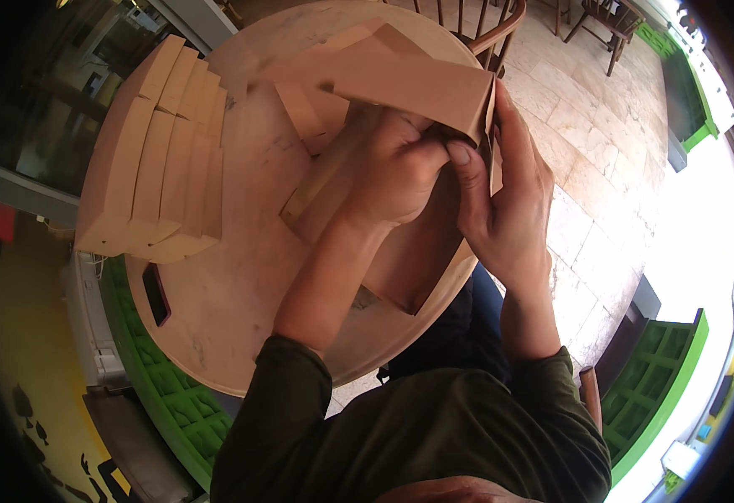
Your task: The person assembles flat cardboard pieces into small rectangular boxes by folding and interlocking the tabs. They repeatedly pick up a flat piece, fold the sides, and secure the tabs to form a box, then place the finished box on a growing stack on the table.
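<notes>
A brown cardboard box (421,88), partly folded, is between my hands over the round table's right side. One panel stands up at its far end, while its long inside stretches toward me. My left hand (396,172) is closed inside the box, knuckles up, pinching at the far right corner; its fingertips are hidden under the panel. My right hand (509,197) grips the right wall, thumb inside by the corner and fingers flat along the outside. The two hands nearly meet at that corner.
Flat cardboard blanks (367,46) lie at the table's far side. Several folded boxes (153,155) are stacked along the left edge of the pale round table (245,310), with a dark phone (156,295) nearer me. A wooden chair (505,38) stands beyond the table.
</notes>
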Demonstrator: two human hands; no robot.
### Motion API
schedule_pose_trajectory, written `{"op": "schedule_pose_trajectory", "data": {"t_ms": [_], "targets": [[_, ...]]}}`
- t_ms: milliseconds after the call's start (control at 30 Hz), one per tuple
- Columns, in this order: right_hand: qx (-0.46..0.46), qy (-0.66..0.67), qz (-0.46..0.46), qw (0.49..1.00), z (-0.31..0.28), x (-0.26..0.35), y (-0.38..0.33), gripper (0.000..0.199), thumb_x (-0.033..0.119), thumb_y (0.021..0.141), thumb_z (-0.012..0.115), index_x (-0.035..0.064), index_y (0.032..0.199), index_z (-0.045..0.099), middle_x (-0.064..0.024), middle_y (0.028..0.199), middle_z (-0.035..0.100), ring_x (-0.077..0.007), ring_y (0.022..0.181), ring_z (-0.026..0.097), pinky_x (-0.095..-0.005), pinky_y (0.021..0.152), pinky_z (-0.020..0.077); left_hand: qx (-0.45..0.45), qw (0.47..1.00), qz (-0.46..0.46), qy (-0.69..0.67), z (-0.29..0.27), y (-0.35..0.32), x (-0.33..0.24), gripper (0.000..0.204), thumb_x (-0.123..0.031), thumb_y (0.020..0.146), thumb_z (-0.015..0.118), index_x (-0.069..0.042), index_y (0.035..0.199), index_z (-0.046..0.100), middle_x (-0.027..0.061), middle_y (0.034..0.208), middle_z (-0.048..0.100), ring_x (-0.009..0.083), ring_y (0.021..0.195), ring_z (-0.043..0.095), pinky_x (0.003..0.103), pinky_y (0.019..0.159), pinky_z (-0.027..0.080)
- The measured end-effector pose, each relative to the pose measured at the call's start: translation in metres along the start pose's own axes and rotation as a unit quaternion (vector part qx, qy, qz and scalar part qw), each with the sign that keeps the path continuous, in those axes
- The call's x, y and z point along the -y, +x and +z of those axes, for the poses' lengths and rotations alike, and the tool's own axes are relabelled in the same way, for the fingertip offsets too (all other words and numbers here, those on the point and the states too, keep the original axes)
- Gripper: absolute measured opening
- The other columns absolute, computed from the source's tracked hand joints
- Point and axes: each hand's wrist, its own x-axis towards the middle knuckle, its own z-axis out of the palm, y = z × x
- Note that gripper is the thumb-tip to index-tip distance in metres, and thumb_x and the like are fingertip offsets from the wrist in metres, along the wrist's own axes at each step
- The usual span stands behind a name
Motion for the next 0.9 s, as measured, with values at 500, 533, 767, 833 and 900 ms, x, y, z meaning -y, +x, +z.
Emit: {"op": "schedule_pose_trajectory", "data": {"t_ms": [500, 533, 767, 833, 900], "targets": [[-0.014, -0.204, -0.004, 0.979, -0.018, -0.071, 0.082, 0.018, 0.002, 0.088, 0.06, -0.0025, 0.104, 0.068, -0.0261, 0.075, 0.067, -0.0455, 0.075, 0.071, -0.0513, 0.065, 0.0547, -0.084, 0.782, -0.071, 0.614, -0.025, -0.002, -0.069, 0.027, -0.022, 0.1, 0.074, 0.003, 0.11, 0.074, 0.0161, 0.104, 0.077, 0.0236, 0.095, 0.074, 0.036, 0.087, 0.058], [-0.01, -0.203, -0.047, 0.978, -0.019, -0.087, 0.094, 0.013, 0.006, 0.091, 0.06, -0.0028, 0.099, 0.067, -0.0271, 0.073, 0.066, -0.0465, 0.075, 0.07, -0.0527, 0.066, 0.0544, -0.102, 0.749, -0.081, 0.649, -0.037, -0.005, -0.07, 0.029, -0.025, 0.099, 0.076, 0.003, 0.108, 0.074, 0.0174, 0.102, 0.077, 0.0248, 0.093, 0.074, 0.036, 0.085, 0.058], [-0.029, -0.165, 0.021, 0.986, -0.015, -0.141, 0.119, 0.02, 0.014, 0.095, 0.069, -0.0019, 0.106, 0.07, -0.0231, 0.102, 0.074, -0.0453, 0.095, 0.071, -0.054, 0.079, 0.0523, -0.221, 0.592, -0.175, 0.755, -0.119, -0.063, 0.006, 0.045, -0.033, 0.093, 0.081, 0.004, 0.117, 0.071, 0.0241, 0.111, 0.074, 0.0358, 0.104, 0.072, 0.045, 0.094, 0.056], [-0.11, -0.211, -0.097, 0.966, -0.01, -0.123, 0.107, 0.022, 0.013, 0.094, 0.071, 0.0006, 0.113, 0.069, -0.0197, 0.111, 0.073, -0.0413, 0.098, 0.069, -0.051, 0.08, 0.0521, -0.191, 0.642, -0.224, 0.708, -0.135, -0.074, 0.018, 0.046, -0.029, 0.092, 0.08, 0.005, 0.121, 0.069, 0.0244, 0.112, 0.074, 0.038, 0.106, 0.071, 0.047, 0.096, 0.054], [-0.172, -0.264, -0.23, 0.921, 0.002, -0.097, 0.087, 0.031, 0.011, 0.094, 0.071, 0.0036, 0.124, 0.069, -0.0159, 0.116, 0.071, -0.0361, 0.097, 0.065, -0.048, 0.08, 0.0523, -0.185, 0.671, -0.232, 0.679, -0.146, -0.073, 0.019, 0.045, -0.022, 0.091, 0.077, 0.005, 0.125, 0.067, 0.0229, 0.109, 0.074, 0.0353, 0.103, 0.072, 0.045, 0.094, 0.055]]}}
